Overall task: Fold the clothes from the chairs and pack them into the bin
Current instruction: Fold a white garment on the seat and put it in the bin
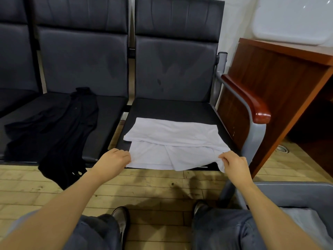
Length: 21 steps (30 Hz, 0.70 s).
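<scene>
Presently, as seen from the head camera:

White garment (173, 141): it was laid, partly folded, on the seat of the right-hand chair (173, 109); its far layer was doubled back over the near layer, and its near edge reached the front lip of the seat.

Left hand (115, 159): it was held at the near left corner of the white garment, at about 8 o'clock from the cloth's middle; the fingers were curled down onto the hem, and the cloth was pinched there, though the fingertips themselves were hidden under the hand.

Right hand (234, 162): it was held at the near right corner, at about 4 o'clock from the cloth's middle; a bunched corner of the fabric was gripped between thumb and fingers and hung down past the seat edge, just beside the palm.

Cloth against the grips: the garment was stretched between the two hands, and nearly all of it lay toward 12 o'clock of them, flat on the seat.

Black garment (59, 134): it was spread over the neighbouring chair (108, 114) toward 9 o'clock, well apart from both hands, with its lower end draped off the seat front toward the wooden floor (158, 186).

Bin (295, 193): a grey bin was seen at 4 o'clock by the person's right knee, with pale folded cloth (306, 221) lying inside.

Wooden desk (281, 83): it stood just beside the right-hand chair's armrest (252, 103), toward 2 o'clock.
</scene>
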Each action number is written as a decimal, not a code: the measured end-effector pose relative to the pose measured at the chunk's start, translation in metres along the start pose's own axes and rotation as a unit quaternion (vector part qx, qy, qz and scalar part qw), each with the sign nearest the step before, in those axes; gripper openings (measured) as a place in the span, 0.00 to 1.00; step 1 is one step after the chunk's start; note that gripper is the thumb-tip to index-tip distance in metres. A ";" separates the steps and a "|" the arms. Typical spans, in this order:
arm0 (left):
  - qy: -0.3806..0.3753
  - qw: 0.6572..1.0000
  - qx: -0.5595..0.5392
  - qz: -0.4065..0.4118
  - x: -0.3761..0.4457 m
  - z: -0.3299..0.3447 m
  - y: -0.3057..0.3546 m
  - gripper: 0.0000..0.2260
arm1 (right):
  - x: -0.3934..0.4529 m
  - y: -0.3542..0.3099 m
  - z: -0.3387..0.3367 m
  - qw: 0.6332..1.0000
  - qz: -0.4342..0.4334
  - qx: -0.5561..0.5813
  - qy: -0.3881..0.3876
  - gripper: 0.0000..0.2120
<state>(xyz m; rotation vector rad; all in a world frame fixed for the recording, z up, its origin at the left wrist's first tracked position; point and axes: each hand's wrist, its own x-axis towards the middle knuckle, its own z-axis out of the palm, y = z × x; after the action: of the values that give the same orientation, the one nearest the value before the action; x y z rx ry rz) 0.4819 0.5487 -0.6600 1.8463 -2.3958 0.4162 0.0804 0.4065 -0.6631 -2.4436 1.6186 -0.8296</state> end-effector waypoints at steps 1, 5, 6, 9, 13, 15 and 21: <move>0.004 1.000 0.002 0.000 -0.002 -0.002 0.000 0.14 | -0.001 0.000 -0.003 1.000 0.012 -0.006 0.002 0.09; 0.044 0.992 -0.095 -0.063 -0.004 -0.001 0.003 0.06 | -0.002 -0.008 -0.006 0.999 0.011 -0.023 -0.046 0.07; 0.051 0.988 -0.113 -0.090 -0.001 -0.001 0.006 0.10 | -0.002 -0.012 -0.006 0.999 0.012 -0.013 -0.050 0.06; 0.099 0.981 -0.124 -0.116 0.015 0.003 0.010 0.06 | 0.007 -0.021 0.001 0.998 0.030 0.021 -0.044 0.08; 0.107 0.959 -0.150 -0.215 0.045 0.011 0.009 0.07 | 0.025 -0.021 0.017 0.992 0.088 0.084 -0.046 0.14; 0.091 0.949 -0.171 -0.248 0.057 0.020 0.008 0.12 | 0.033 -0.022 0.025 0.989 0.112 0.090 -0.033 0.17; 0.013 0.938 -0.188 -0.291 0.087 0.036 0.001 0.17 | 0.054 -0.019 0.055 0.989 0.093 -0.076 -0.080 0.29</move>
<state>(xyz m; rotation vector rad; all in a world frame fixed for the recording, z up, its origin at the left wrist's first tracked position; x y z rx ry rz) 0.4615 0.4584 -0.6742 2.1887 -1.6293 -0.0678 0.1385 0.3556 -0.6819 -2.3360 1.8729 -0.4857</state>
